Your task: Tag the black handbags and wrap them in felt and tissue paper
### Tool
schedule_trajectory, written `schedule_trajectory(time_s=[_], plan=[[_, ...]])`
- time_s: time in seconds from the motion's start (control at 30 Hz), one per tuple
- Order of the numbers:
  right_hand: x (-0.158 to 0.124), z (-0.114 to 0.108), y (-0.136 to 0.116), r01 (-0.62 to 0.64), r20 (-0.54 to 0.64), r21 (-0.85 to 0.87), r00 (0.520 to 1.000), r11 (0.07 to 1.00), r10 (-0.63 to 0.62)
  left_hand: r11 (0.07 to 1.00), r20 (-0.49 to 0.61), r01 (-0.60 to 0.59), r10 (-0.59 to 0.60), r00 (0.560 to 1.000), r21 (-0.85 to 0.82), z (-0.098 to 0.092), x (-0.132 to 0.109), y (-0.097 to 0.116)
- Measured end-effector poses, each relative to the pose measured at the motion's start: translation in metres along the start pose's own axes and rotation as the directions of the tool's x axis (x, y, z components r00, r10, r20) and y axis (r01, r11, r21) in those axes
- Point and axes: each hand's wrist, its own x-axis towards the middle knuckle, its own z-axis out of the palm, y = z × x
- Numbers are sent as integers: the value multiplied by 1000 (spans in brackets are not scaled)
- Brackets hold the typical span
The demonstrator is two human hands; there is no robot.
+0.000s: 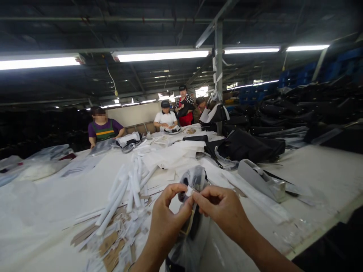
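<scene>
At the front middle of the table, my left hand (170, 215) pinches a small white piece (189, 191), perhaps paper or tape, between thumb and index finger. My right hand (222, 207) has its fingertips closed on the same piece from the other side. Just behind my fingers a dark curved part, like a bag handle, shows through clear plastic wrap (200, 175). Below my hands lies more of the dark plastic-covered item (185, 253), partly hidden by my wrists. A thin yellowish cord or tag edge (188, 223) shows between my hands.
White tubes (115, 196) and brown card tags (109, 243) lie loose to the left. A grey tape dispenser (259, 179) stands right, near white sheets (176, 153) and black bags (249, 145). Several people work across the table (329, 170); a post (218, 68) rises behind.
</scene>
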Motion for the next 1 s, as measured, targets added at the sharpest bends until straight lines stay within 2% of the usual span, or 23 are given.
schedule_trajectory(time_s=[0.1,0.23,0.3,0.4,0.5,0.57,0.67,0.8,0.87,1.0], plan=[[0,-6,-1,-36,29,3,999,999,36,1000,-23,-12,11,1000,-27,0,0,2],[5,-10,7,-156,40,26,987,987,155,993,-5,23,-23,1000,-118,1,1,4],[11,-9,17,-202,63,55,978,978,198,981,16,65,-63,998,-182,2,2,2],[18,-9,33,-192,133,117,975,974,177,935,76,185,-170,983,-302,4,3,0],[17,-12,41,-176,67,122,983,977,169,843,143,328,-295,945,-426,5,4,-2],[9,-14,40,-156,-27,168,986,973,163,813,140,348,-321,937,-467,4,5,-2],[-9,-12,32,-80,-109,285,987,955,115,832,107,327,-313,944,-449,3,4,-2],[-24,-1,17,0,-24,291,1000,957,7,878,129,292,-263,956,-378,2,1,-3],[-25,5,11,20,-12,263,1000,965,-18,933,108,201,-177,978,-297,2,-1,-3],[-20,13,6,4,-82,215,997,977,14,997,24,23,-22,999,-74,5,-8,4]])
